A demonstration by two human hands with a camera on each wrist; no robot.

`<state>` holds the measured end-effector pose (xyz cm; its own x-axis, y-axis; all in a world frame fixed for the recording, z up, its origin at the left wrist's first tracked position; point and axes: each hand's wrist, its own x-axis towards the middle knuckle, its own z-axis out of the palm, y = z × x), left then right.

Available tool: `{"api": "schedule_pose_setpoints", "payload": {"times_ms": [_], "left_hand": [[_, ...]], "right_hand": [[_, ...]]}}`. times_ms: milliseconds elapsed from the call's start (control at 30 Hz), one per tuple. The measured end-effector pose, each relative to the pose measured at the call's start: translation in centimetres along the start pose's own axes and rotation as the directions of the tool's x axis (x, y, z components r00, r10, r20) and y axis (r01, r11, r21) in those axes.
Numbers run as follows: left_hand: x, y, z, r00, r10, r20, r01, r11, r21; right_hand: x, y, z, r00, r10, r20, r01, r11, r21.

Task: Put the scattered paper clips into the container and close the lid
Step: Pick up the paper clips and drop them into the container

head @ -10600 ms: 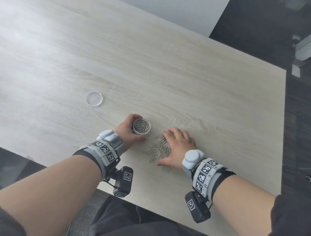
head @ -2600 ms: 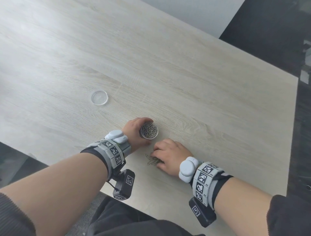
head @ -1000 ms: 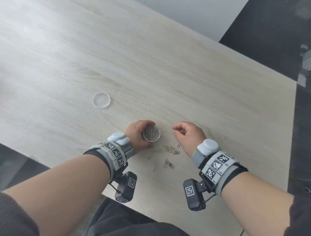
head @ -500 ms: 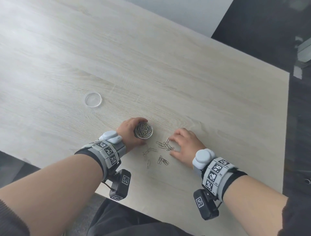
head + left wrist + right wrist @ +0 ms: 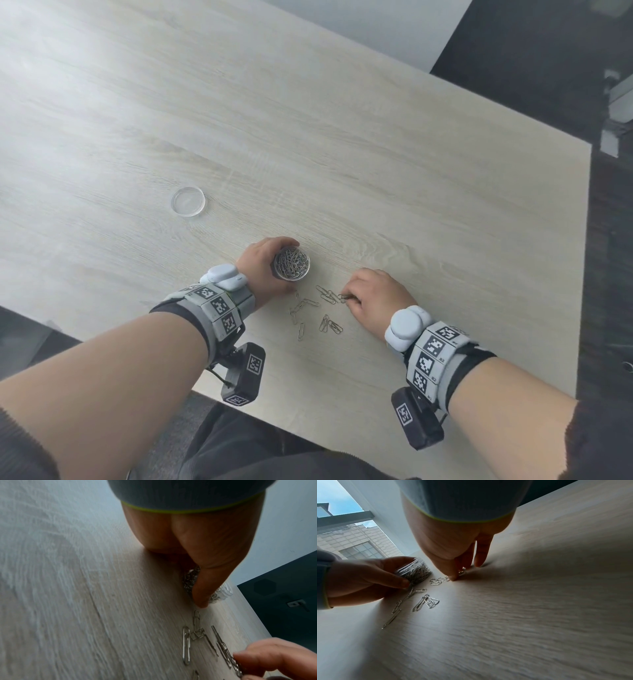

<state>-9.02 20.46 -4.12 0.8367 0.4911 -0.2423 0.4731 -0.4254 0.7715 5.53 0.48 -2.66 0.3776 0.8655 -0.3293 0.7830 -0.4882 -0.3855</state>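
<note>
A small clear round container [image 5: 292,263], nearly full of metal paper clips, stands near the table's front edge. My left hand [image 5: 262,270] is curled round its side; the right wrist view shows that grip on the container [image 5: 416,572]. Several loose paper clips [image 5: 317,310] lie scattered on the wood just right of and in front of it. My right hand [image 5: 368,296] is down on the table at the right end of the scatter, thumb and fingertips [image 5: 454,576] pinching a few paper clips [image 5: 235,662]. The clear round lid [image 5: 188,201] lies flat, apart, to the far left.
The pale wood table [image 5: 308,120] stretches far back and left. Its right edge [image 5: 587,240] drops to dark floor, and the front edge runs just below my wrists. A window and wall [image 5: 359,534] stand beyond the table.
My right hand has come down from beside the container onto the scattered clips and closed its fingertips on a few. The left hand stays on the container.
</note>
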Motion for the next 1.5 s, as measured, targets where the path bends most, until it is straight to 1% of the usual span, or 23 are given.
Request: {"api": "schedule_pose_setpoints", "payload": {"times_ms": [167,300,400,567,633,700,800,933,1033,1200,1300,1500], "left_hand": [[0.0,-0.2,0.2,1.000,-0.009,0.003,0.009,1.000,0.002],[0.1,-0.3,0.4,1.000,-0.008,-0.003,0.008,1.000,0.011],[0.2,-0.2,0.3,1.000,-0.018,0.005,0.018,1.000,0.012],[0.2,-0.1,0.3,1.000,-0.008,0.015,0.007,1.000,0.005],[0.1,0.2,0.2,1.000,0.002,0.005,-0.002,1.000,-0.009],[-0.1,0.4,0.2,1.000,0.011,-0.005,-0.011,1.000,-0.018],[-0.1,0.5,0.1,1.000,0.011,-0.005,-0.011,1.000,-0.022],[-0.2,0.6,-0.1,1.000,0.010,0.000,-0.010,1.000,-0.026],[-0.2,0.4,-0.2,1.000,0.012,0.011,-0.011,1.000,-0.025],[-0.2,0.5,-0.2,1.000,0.023,0.010,-0.022,0.999,-0.024],[-0.3,0.3,-0.2,0.999,0.034,0.010,-0.034,0.999,-0.022],[-0.2,-0.3,0.2,0.999,0.034,0.009,-0.034,0.999,-0.009]], "right_hand": [[0.0,-0.5,-0.1,0.995,0.099,0.014,-0.100,0.995,0.015],[0.4,-1.1,-0.2,0.976,0.218,0.006,-0.218,0.974,0.056],[1.1,-1.7,-0.2,0.964,0.267,-0.008,-0.265,0.958,0.108],[0.9,-2.1,0.4,0.969,0.244,-0.046,-0.232,0.956,0.178],[0.8,-2.0,0.4,0.977,0.211,-0.042,-0.202,0.966,0.160],[0.8,-2.1,0.5,0.984,0.176,-0.011,-0.174,0.979,0.103],[1.1,-2.5,0.3,0.986,0.167,0.009,-0.168,0.984,0.063],[1.6,-2.9,0.0,0.981,0.191,0.042,-0.193,0.979,0.057],[2.1,-3.2,-0.5,0.970,0.219,0.109,-0.226,0.972,0.059],[2.7,-3.5,-0.8,0.952,0.232,0.199,-0.239,0.971,0.012],[2.6,-3.8,-0.7,0.949,0.225,0.219,-0.227,0.974,-0.019],[2.7,-3.7,-1.1,0.941,0.226,0.252,-0.228,0.973,-0.021]]}}
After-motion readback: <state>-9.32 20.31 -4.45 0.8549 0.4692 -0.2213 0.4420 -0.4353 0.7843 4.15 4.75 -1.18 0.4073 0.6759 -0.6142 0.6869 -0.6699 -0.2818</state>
